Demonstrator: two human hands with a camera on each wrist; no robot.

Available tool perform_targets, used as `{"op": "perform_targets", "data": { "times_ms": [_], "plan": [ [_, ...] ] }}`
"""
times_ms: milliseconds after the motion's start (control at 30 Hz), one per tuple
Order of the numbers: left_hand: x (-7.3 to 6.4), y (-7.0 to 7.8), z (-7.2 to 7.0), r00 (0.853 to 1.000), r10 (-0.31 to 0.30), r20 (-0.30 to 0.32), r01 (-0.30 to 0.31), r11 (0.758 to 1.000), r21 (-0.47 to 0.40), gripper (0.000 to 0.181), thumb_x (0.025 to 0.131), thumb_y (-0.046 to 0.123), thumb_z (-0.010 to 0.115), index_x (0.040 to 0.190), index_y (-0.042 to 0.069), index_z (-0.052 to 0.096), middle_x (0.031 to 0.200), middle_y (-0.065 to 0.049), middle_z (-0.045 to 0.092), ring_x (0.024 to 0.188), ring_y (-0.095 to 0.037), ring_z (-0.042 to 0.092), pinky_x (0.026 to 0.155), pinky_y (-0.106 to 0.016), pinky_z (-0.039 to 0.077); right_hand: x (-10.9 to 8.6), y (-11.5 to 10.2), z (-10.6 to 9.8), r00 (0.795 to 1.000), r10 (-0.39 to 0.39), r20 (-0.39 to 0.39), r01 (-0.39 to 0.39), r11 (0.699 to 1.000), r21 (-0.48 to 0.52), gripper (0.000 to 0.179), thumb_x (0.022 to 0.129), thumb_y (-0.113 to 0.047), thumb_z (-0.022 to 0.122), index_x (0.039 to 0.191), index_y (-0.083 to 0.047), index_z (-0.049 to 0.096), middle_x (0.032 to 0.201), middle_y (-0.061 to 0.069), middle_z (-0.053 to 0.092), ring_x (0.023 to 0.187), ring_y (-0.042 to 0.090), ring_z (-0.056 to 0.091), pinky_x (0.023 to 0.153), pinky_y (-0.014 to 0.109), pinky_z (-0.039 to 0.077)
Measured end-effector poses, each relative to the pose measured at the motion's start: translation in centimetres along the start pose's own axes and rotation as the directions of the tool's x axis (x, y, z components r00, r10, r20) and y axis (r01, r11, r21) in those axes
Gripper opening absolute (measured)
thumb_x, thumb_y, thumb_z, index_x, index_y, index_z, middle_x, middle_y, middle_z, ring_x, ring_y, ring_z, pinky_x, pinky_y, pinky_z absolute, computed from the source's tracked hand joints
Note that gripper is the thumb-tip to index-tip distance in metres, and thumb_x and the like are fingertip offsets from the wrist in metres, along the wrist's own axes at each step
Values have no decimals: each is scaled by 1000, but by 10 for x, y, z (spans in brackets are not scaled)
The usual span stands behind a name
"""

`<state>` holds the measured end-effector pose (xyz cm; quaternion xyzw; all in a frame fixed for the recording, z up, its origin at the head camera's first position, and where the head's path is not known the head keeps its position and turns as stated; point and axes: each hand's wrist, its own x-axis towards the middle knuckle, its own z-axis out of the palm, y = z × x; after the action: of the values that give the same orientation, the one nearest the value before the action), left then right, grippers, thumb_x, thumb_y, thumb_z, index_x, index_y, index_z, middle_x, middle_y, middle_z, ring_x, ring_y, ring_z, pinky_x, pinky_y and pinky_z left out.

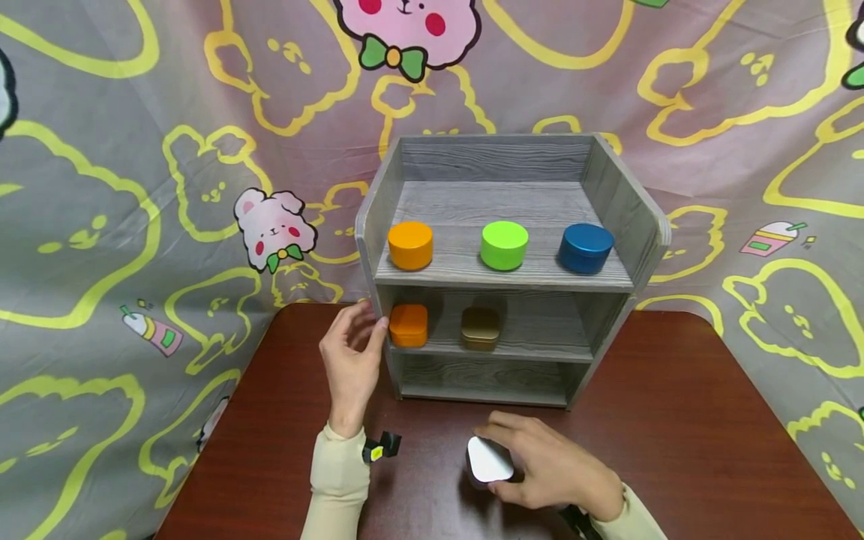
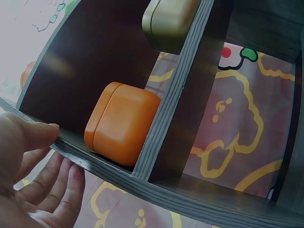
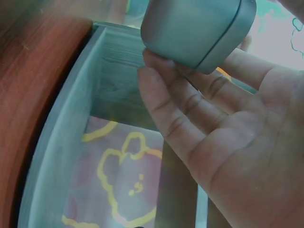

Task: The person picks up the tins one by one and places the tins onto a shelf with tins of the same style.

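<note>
My left hand point(image 1: 352, 367) grips the left side panel of a grey wooden shelf point(image 1: 496, 161). In the left wrist view the thumb point(image 2: 40, 134) lies on the inner side and the fingers point(image 2: 64, 192) on the outer. Beside that thumb, on the middle level, stands a square orange tin point(image 2: 123, 123). My right hand point(image 1: 550, 465) holds a small rounded-square silver tin point(image 1: 490, 460) between thumb and fingers, in front of the shelf. The right wrist view shows the tin's grey body point(image 3: 190, 31) and lid seam, the fingers against its underside.
On the top level stand a round orange tin point(image 1: 410, 246), a green one point(image 1: 504, 246) and a blue one point(image 1: 586, 248). A square gold tin point(image 1: 481, 328) sits right of the square orange one. The shelf stands on a dark red-brown table point(image 1: 702, 420), before a patterned curtain point(image 1: 101, 225).
</note>
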<state>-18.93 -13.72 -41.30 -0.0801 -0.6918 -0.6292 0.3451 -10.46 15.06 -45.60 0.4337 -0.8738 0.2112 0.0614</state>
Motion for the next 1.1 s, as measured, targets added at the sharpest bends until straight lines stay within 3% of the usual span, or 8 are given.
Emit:
{"op": "perform_targets", "data": {
  "times_ms": [500,1100],
  "plan": [
    [1,-1,1,1000,3,-3,-3,1000,0,27,90,0,78,116,-2,73,108,-19,73,95,-7,70,86,-14,61,-4,4,-23,997,23,-74,-23,1000,-8,60,72,-28,88,128,-15,68,117,-12,66,94,-1,60,78,16,53],
    [-1,-1,1,1000,0,-3,0,1000,7,27,90,0,78,116,-2,73,108,-18,73,95,-7,70,86,-14,61,-8,11,-47,983,41,-180,-42,999,0,57,70,-22,89,123,-15,69,109,-15,64,90,-3,56,75,15,51]
  ]
}}
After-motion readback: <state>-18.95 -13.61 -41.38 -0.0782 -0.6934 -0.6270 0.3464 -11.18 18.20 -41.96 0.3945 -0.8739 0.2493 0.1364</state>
